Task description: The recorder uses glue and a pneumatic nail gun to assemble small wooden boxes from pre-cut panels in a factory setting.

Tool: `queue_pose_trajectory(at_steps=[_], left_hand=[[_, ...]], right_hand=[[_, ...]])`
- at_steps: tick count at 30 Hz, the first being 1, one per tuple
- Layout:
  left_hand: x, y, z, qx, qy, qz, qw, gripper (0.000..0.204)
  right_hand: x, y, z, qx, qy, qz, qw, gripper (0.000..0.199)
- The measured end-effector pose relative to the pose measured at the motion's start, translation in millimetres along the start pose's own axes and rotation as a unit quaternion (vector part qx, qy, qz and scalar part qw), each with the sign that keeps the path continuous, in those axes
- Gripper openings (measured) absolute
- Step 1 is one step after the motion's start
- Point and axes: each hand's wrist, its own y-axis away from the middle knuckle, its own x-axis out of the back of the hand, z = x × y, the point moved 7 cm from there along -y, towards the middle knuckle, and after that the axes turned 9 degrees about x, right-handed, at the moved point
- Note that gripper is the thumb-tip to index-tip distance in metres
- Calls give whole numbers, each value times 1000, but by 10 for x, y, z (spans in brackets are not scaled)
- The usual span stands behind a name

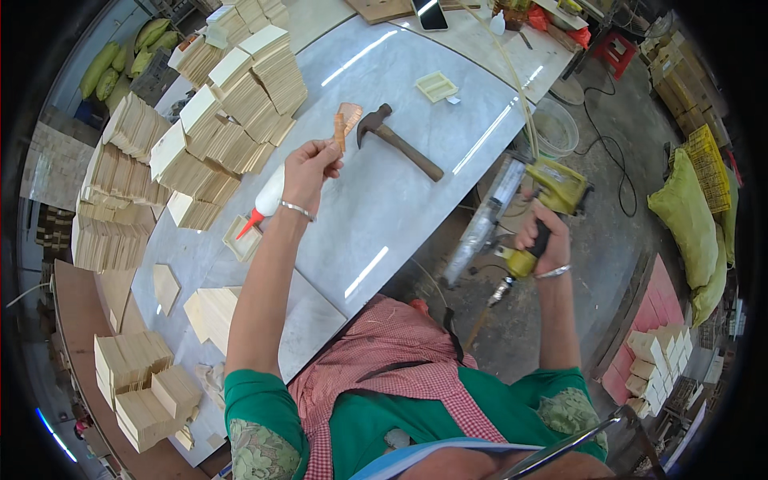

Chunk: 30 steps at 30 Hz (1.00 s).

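Observation:
My left hand (312, 170) is closed in a pinch above the table, gripping a copper-coloured strip of nails or staples (340, 132). Another coppery piece (350, 114) shows just behind it; whether the two touch I cannot tell. Off the table's right edge, my right hand (544, 240) is wrapped around the handle of a yellow-green nail gun (558, 182). The gun's long silver magazine slants down to the left, slightly blurred. A claw hammer (410, 152) lies right of my left hand. Partly behind my left wrist is a white glue bottle (270, 194) with a red nozzle.
Tall stacks of thin wooden panels (232, 100) line the table's left side. More wooden blocks (148, 388) sit at the near left. A small wooden frame (436, 86) and a phone (430, 14) lie farther back. A bucket (554, 128) stands beyond the right edge.

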Motion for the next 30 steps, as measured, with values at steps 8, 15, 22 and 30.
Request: queue_pose_trajectory(at_steps=[8,15,22,30], left_hand=[[-680,879,56,-62,-22,-70,995,10],[-803,1057,-84,-29,66,-136,988,8],[-784,1103,-132,-35,67,-120,990,7],[-698,1075,-244,-43,28,-84,995,7]], right_hand=[[-669,72,486,-92,-160,-134,974,36],[-912,226,587,-112,-141,-160,971,41],[-926,269,643,-118,-118,-160,973,43],[-971,357,726,-138,-112,-160,971,44]])
